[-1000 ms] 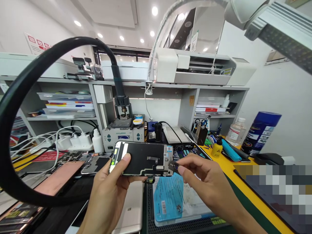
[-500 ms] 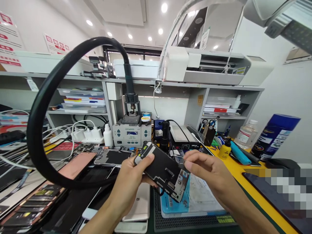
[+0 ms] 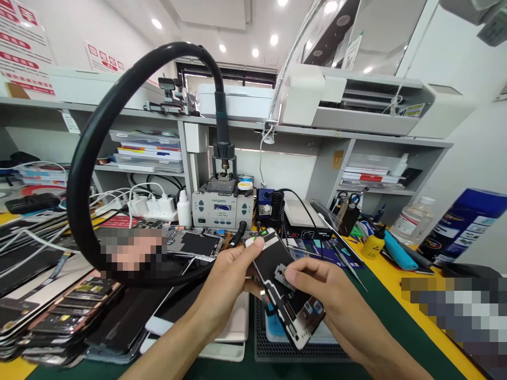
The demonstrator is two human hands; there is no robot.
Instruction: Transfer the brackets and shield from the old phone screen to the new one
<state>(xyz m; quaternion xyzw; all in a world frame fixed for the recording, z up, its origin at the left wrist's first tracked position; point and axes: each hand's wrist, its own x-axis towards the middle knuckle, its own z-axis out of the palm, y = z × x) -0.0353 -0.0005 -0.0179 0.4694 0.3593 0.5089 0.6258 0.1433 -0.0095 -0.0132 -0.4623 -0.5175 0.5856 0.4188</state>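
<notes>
My left hand (image 3: 227,287) grips a phone screen assembly (image 3: 283,293) by its upper end, black back side up, tilted down to the right over the bench. My right hand (image 3: 328,301) pinches a small grey metal part (image 3: 282,274) between thumb and forefinger and holds it against the middle of the assembly's back. The lower white edge of the assembly hangs above a black grid mat (image 3: 277,351).
A thick black hose (image 3: 85,158) loops up from a hot-air station (image 3: 222,207) behind my hands. Stacks of phone screens (image 3: 59,311) lie at the left. A white phone (image 3: 233,330) lies under my left wrist. Bottles, tweezers and a blue can (image 3: 461,224) stand at the right.
The assembly has swung from level to steeply tilted, its lower end toward me. My right hand has carried the small part from the edge onto the back. The view has shifted left.
</notes>
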